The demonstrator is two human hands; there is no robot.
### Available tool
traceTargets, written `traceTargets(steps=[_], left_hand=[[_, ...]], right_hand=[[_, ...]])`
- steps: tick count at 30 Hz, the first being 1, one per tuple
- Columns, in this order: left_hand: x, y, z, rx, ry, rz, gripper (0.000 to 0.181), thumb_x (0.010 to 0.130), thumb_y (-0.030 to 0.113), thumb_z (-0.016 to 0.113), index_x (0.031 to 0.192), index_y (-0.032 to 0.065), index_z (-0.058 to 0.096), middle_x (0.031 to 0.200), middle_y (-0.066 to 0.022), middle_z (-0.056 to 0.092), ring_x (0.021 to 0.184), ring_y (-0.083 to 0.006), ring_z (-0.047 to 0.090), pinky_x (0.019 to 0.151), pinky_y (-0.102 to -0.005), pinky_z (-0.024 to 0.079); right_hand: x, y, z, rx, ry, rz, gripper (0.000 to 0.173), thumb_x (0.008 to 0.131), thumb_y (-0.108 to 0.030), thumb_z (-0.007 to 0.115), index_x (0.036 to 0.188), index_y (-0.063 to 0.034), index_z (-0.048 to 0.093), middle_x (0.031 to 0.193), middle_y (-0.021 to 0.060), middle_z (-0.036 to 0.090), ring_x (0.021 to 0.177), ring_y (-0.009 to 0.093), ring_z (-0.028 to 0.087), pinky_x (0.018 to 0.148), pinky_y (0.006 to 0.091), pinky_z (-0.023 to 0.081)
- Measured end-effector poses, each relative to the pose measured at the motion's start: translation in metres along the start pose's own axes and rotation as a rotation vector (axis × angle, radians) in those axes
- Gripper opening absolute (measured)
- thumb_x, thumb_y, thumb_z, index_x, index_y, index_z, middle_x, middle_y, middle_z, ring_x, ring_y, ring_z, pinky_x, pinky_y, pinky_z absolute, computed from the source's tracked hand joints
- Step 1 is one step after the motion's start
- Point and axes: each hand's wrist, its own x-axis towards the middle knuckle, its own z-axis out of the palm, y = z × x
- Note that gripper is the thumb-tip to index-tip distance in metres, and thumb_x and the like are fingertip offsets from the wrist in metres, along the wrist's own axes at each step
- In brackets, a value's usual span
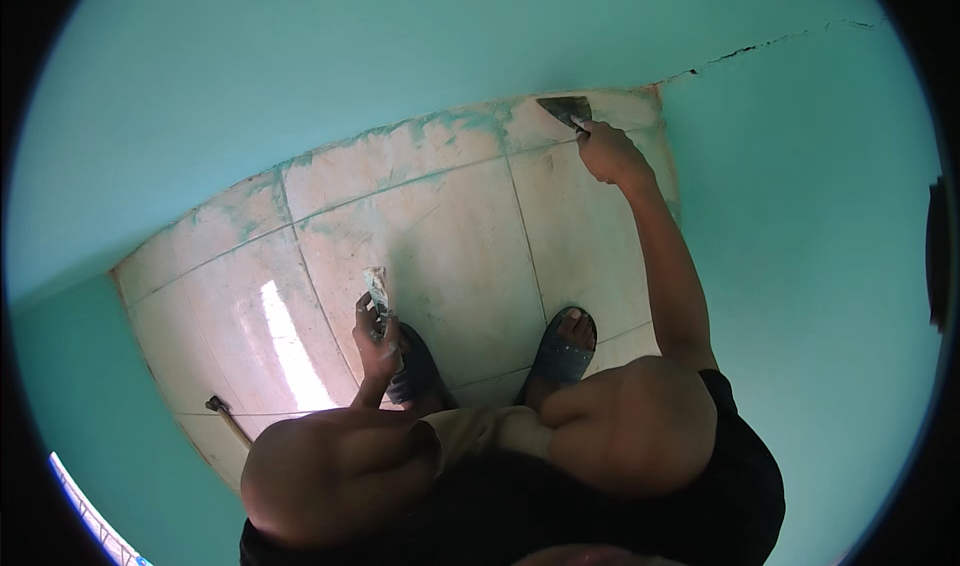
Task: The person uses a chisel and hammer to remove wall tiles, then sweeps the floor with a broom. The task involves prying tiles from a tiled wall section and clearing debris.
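My right hand (611, 153) grips the handle of a putty knife (566, 108) with a wide dark blade. The blade lies close to the foot of the green wall, over the far row of floor tiles; whether it touches them I cannot tell. My left hand (377, 341) is shut around a smaller scraper-like tool (376, 285), whose whitish, smeared end points away from me. This hand stays low, beside my left sandal (412, 363). Green and white residue marks the tiled floor (450, 228), thickest along the far wall.
Green walls (375, 48) enclose the floor ahead and on both sides. A crack (739, 52) runs up from the far right corner. At left, a hammer-like tool (229, 420) with a wooden handle lies on the tiles, partly behind my knee. My right sandal (562, 352) rests on the floor.
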Motion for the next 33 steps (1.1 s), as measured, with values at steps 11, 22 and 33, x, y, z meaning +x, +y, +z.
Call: traceTargets(steps=[11, 22, 33], left_hand=[[0.006, -0.004, -0.002, 0.026, 0.009, 0.086, 0.043, 0.095, -0.001, 0.054, 0.136, -0.0017, 0.040, 0.099, -0.0128, 0.068, 0.064, -0.0054, 0.056, 0.053, -0.0198, 0.042], [0.001, -0.006, 0.003, -0.012, 0.001, 0.091, 0.045, 0.093, -0.001, 0.054, 0.135, -0.0020, 0.040, 0.091, -0.0136, 0.067, 0.050, -0.0110, 0.057, 0.044, -0.0231, 0.044], [0.008, 0.005, -0.009, 0.191, -0.018, 0.038, 0.054, 0.085, 0.009, 0.061, 0.135, 0.0026, 0.042, 0.085, -0.0189, 0.066, 0.068, -0.0263, 0.064, 0.066, -0.0381, 0.049]], right_hand=[[-0.036, -0.011, 0.026, -0.089, 0.010, -0.169, 0.044, 0.095, -0.026, 0.042, 0.135, -0.0127, 0.058, 0.107, 0.0248, 0.068, 0.102, 0.040, 0.066, 0.090, 0.0484, 0.052], [-0.058, -0.003, 0.036, -0.102, -0.020, -0.102, 0.041, 0.096, -0.029, 0.045, 0.129, -0.0093, 0.059, 0.110, 0.0267, 0.066, 0.103, 0.044, 0.063, 0.094, 0.0511, 0.049], [-0.117, -0.026, 0.059, 0.230, 0.111, -0.476, 0.057, 0.094, -0.019, 0.056, 0.148, -0.0156, 0.038, 0.113, 0.0268, 0.065, 0.104, 0.046, 0.062, 0.085, 0.0508, 0.049]])
